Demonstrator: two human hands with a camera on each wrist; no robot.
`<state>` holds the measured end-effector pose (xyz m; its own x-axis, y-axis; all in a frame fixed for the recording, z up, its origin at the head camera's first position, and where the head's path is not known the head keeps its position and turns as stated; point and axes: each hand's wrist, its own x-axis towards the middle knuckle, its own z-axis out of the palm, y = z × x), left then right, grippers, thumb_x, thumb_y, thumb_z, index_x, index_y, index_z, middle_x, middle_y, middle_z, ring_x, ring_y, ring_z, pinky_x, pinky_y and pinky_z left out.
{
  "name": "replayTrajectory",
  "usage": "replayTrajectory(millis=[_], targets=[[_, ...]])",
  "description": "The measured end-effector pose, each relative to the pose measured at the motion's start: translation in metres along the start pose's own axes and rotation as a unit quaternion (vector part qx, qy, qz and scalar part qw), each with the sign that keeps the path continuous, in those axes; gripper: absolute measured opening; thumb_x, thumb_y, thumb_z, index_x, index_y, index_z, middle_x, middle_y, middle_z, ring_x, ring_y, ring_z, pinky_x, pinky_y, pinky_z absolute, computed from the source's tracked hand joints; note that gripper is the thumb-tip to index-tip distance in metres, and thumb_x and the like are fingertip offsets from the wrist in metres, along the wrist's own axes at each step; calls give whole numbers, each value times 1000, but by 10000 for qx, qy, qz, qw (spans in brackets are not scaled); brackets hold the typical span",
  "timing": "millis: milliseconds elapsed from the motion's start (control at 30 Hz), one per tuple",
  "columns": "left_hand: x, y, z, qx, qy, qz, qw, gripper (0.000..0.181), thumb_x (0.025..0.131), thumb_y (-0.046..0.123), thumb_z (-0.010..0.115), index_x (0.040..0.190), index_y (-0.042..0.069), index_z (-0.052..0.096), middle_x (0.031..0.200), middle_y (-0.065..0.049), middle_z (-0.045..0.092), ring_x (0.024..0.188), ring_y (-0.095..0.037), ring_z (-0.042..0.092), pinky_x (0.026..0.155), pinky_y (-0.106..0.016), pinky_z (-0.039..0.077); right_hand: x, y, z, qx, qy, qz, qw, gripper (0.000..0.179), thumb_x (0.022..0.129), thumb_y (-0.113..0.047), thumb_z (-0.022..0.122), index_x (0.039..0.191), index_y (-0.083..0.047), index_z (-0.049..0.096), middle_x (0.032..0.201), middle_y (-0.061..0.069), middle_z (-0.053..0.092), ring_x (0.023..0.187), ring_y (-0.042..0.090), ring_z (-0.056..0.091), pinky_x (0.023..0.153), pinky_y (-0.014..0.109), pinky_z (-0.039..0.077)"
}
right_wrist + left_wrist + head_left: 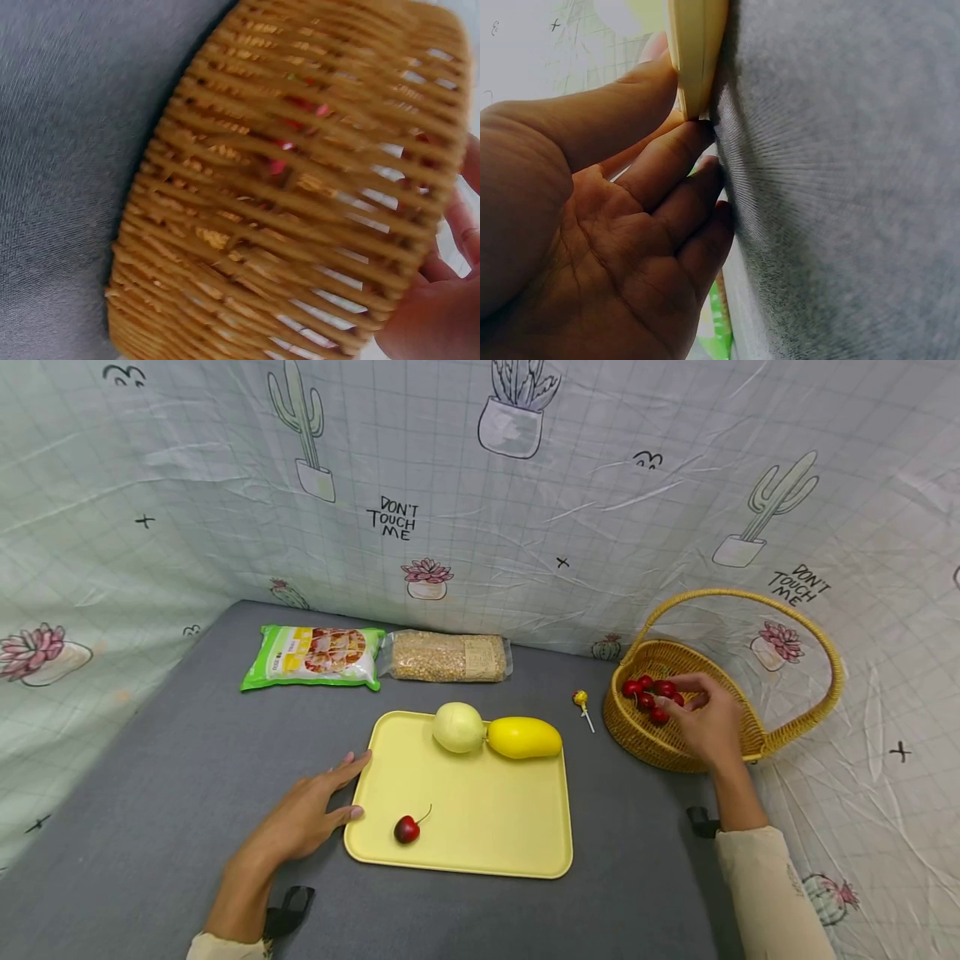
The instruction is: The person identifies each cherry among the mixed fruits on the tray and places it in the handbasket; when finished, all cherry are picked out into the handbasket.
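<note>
My left hand (300, 818) lies at the left edge of a pale yellow tray (487, 827), its thumb and index finger touching the rim with fingers loosely extended. On the tray are a dark red cherry (407, 830) with a stem, a pale green round fruit (458, 727) and a yellow mango-like fruit (523, 737). My right hand (708, 718) reaches into a woven basket (637, 745), where its thumb and index finger pinch at a red cherry (664, 688) among several others. In the right wrist view, the basket's woven side (300, 202) hides most of that hand.
A green-and-white food packet (315, 657) and a clear bag of grains (448, 657) lie behind the tray. A lollipop (581, 700) is between tray and basket. The basket's tall handle (817, 643) arches up beside the patterned cloth (480, 552) that hangs around the grey table (150, 735).
</note>
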<state>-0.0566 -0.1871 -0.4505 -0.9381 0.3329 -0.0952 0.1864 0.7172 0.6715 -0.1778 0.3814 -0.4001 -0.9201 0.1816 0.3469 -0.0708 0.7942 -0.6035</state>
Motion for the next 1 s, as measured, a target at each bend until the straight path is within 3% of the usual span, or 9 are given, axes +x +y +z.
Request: replayTrajectory(millis=[133,367,700,1000], targets=[[1,1,0,18,-26,14,10000,81,95,19,79,165,11,40,165,-30,39,150,-54,41,114,-73,40,4,11,-2,-124,-135,226,9996,37,94,-29,84,125,-12,74,121,17,76,76,13,57,60,19,43],[1,2,0,2,-66,-20,10000,81,96,18,79,166,10,39,166,-29,38,150,-55,40,115,-73,39,14,22,-3,-279,-395,465,9977,40,97,-37,80,128,-12,73,127,16,74,80,9,56,66,25,45],[1,1,0,2,-52,-45,10000,81,95,16,79,166,11,38,166,-29,37,151,-54,39,115,-74,39,31,36,0,-329,-694,941,9926,40,99,-28,79,131,-6,68,131,23,71,111,41,64,85,43,46],[0,1,0,46,-36,9,10000,82,95,18,80,166,10,39,165,-30,38,150,-53,41,113,-73,41,38,46,-3,-269,-702,1361,9878,39,102,-16,73,136,0,65,133,31,68,121,47,62,76,31,46]])
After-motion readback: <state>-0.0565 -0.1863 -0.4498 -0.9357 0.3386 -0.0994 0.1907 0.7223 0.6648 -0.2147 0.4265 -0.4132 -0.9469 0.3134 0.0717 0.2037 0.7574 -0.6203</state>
